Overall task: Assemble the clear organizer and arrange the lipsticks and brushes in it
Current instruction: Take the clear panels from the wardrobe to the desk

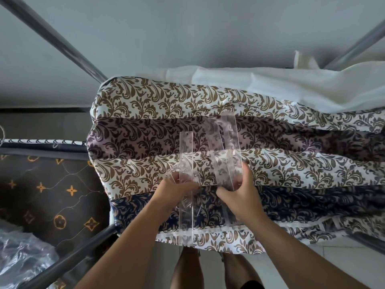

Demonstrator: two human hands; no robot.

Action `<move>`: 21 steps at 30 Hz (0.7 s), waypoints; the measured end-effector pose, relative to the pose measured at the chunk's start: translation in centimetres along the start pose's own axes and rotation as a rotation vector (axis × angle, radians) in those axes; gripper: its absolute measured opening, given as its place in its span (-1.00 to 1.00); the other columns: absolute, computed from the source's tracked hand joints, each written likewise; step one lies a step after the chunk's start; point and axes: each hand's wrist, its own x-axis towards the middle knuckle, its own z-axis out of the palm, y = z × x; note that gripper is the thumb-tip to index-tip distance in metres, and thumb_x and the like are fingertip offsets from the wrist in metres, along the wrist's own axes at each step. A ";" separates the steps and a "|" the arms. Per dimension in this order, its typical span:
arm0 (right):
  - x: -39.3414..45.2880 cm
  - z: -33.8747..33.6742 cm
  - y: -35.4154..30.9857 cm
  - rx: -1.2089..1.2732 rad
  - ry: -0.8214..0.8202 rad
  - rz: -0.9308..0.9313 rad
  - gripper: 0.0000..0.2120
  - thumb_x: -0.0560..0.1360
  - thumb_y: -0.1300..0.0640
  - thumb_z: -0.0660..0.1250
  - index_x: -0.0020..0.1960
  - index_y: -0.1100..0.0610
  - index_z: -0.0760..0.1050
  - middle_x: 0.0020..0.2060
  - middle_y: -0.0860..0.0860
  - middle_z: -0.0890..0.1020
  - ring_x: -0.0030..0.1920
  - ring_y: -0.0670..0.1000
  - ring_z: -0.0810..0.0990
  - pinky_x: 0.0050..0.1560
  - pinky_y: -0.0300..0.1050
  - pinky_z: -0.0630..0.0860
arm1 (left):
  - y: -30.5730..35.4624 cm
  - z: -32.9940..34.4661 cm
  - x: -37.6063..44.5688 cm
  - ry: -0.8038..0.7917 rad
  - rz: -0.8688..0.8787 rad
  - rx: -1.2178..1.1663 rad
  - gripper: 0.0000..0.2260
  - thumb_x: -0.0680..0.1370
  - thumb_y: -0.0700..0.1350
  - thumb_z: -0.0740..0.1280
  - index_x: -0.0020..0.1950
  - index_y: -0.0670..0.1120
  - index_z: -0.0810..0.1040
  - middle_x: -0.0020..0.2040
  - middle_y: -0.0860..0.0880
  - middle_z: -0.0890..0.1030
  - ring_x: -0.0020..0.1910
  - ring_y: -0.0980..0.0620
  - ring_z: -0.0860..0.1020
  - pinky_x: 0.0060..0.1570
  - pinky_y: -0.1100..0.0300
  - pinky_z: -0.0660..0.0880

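You hold the clear acrylic organizer panels [208, 174] low over the patterned mattress [291, 163], likely so the soft cover catches any piece that slips. Your left hand [179, 189] grips the near part of the left panel [186, 163]; your right hand [241, 190] clasps the right panel [229, 147], seemingly to line up slots. Both panels run lengthwise away from you, far ends pointing toward the white sheet [291, 86]. No lipsticks or brushes show.
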 end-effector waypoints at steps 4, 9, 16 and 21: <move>-0.5 -1.9 -0.7 0.154 -0.063 -0.017 -0.04 0.32 0.11 0.51 0.48 -0.43 0.06 0.19 -0.11 0.54 -0.29 -0.13 0.68 -0.35 -0.26 0.57 | 1.9 0.0 -1.9 -0.043 0.115 -0.084 -0.64 0.33 -0.09 0.57 0.09 -0.02 0.60 -0.01 -0.26 0.69 0.01 -0.34 0.67 0.12 -0.30 0.60; -3.3 -5.1 -3.2 0.293 -0.095 0.027 -0.10 0.38 0.28 0.54 0.43 -0.41 0.22 -0.14 0.14 0.64 -0.33 0.04 0.64 -0.30 -0.11 0.64 | 5.3 -0.7 -7.2 -0.148 0.223 -0.214 -0.46 0.31 -0.06 0.61 0.22 -0.12 0.51 -0.08 -0.22 0.68 -0.13 -0.26 0.68 -0.01 -0.25 0.65; -12.5 -10.4 -8.1 0.456 -0.184 -0.034 -0.10 0.34 0.29 0.58 0.47 -0.28 0.27 -0.09 0.19 0.72 -0.23 0.19 0.70 -0.25 0.02 0.65 | 8.7 -1.5 -17.9 -0.196 0.357 -0.169 -0.71 0.47 -0.14 0.57 0.13 -0.10 0.60 -0.10 -0.19 0.67 -0.15 -0.23 0.67 -0.04 -0.31 0.62; -20.7 -11.9 -10.9 0.519 -0.154 -0.103 -0.10 0.23 0.20 0.61 0.28 -0.53 0.33 -0.19 0.11 0.70 -0.29 0.12 0.65 -0.30 0.00 0.62 | 10.0 -1.8 -25.2 -0.243 0.416 -0.091 -0.73 0.42 -0.02 0.60 0.04 -0.04 0.65 -0.10 -0.19 0.70 -0.17 -0.20 0.69 -0.10 -0.15 0.65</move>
